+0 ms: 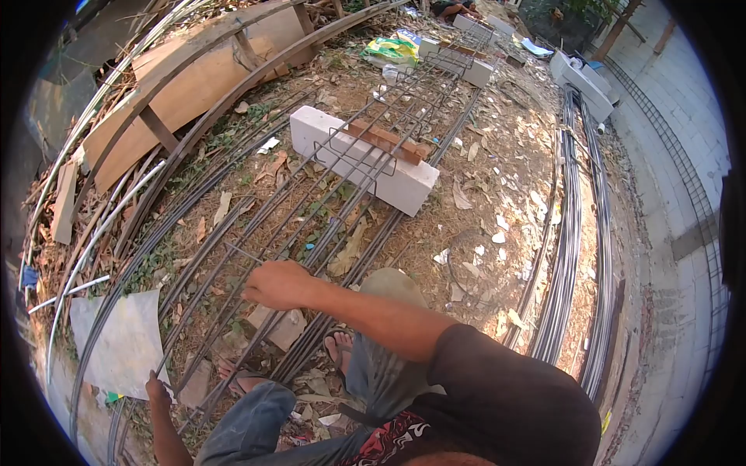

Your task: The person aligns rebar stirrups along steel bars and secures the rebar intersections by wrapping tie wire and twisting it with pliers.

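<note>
Long steel bars (311, 185) with square wire ties run away from me over a white block (365, 159) and a piece of reddish wood (385, 140). My right hand (281, 286) is closed over the near part of the bars, around a thin metal rod or tool (242, 252) that sticks out beyond it. At the lower left my left hand (158, 386) has its fingers round a steel bar (172, 342), beside a pale sheet (124, 342).
Bundled rods (571, 248) lie along the right, near a grey block wall (699, 93). Boards (194, 85) and curved timber fill the upper left. Farther off are a yellow-green bag (392, 51) and another person (454, 8). My sandalled feet are among the bars.
</note>
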### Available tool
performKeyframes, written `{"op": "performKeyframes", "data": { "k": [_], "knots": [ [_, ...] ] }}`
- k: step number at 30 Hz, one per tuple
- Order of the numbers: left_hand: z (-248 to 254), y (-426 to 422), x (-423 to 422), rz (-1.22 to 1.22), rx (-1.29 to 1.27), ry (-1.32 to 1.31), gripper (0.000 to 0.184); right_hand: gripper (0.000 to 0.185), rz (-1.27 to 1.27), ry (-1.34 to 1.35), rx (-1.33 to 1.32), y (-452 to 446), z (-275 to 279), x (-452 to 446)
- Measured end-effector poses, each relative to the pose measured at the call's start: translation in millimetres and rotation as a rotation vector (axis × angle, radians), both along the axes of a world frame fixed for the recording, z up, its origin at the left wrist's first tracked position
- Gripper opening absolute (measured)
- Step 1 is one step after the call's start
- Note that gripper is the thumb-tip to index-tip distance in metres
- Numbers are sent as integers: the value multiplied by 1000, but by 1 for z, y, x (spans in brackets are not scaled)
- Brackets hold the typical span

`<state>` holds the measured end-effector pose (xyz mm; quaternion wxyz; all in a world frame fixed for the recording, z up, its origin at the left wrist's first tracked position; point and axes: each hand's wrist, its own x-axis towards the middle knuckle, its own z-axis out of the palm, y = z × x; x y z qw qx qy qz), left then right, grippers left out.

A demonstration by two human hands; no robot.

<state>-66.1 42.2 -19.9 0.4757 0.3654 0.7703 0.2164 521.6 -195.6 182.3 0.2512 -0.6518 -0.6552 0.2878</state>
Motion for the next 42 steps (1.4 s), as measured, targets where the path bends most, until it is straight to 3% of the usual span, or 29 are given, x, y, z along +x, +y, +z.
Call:
{"op": "performKeyframes", "data": {
  "k": [12, 42],
  "knots": [
    [0, 0, 3, 5, -14, 58, 51, 36, 12, -22, -108, 1, 8, 1],
    [1, -3, 4, -15, 29, 1, 56, 40, 18, -9, -41, 0, 4, 0]
  ]
}}
